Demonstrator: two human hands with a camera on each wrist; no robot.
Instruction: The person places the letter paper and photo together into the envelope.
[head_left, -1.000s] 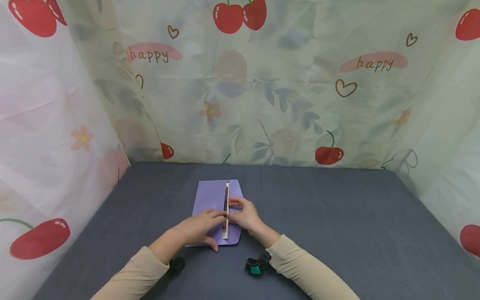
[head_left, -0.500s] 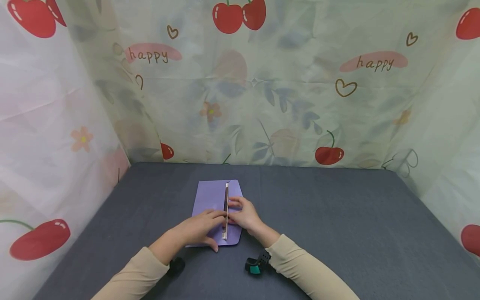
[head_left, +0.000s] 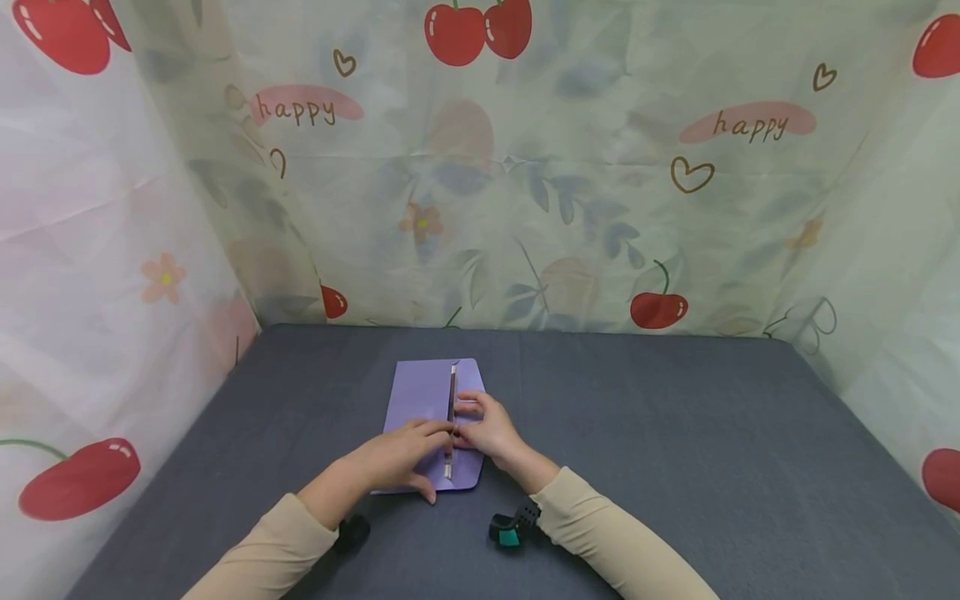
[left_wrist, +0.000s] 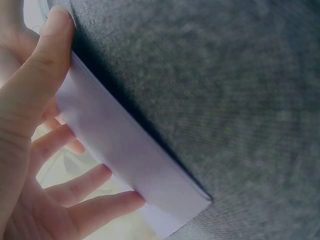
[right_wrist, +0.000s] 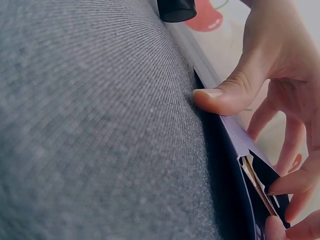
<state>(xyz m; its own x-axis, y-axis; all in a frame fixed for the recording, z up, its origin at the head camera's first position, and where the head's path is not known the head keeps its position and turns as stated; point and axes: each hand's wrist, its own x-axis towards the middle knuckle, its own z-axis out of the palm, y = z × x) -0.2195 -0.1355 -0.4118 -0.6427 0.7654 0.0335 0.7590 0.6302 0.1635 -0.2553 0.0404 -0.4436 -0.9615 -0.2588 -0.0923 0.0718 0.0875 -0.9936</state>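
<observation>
A flat purple envelope-like case lies on the table with a rounded flap on its right side. Down the case runs a narrow dark slit beside a pale strip. My left hand holds the case, its thumb against the near edge and its fingers over the top. The right wrist view shows the left index finger bent at the slit. My right hand pinches the slit's right edge with thumb and fingertips, which meet the left fingers. What is inside the slit is mostly hidden.
The dark grey table extends widely to the right and left of the case. A patterned curtain with cherries encloses the back and sides. Black wrist devices hang beneath the sleeves.
The pale strip looks narrower than a second ago, as the slit's right edge tips slightly leftward. Both hands stay in nearly the same place on the case.
</observation>
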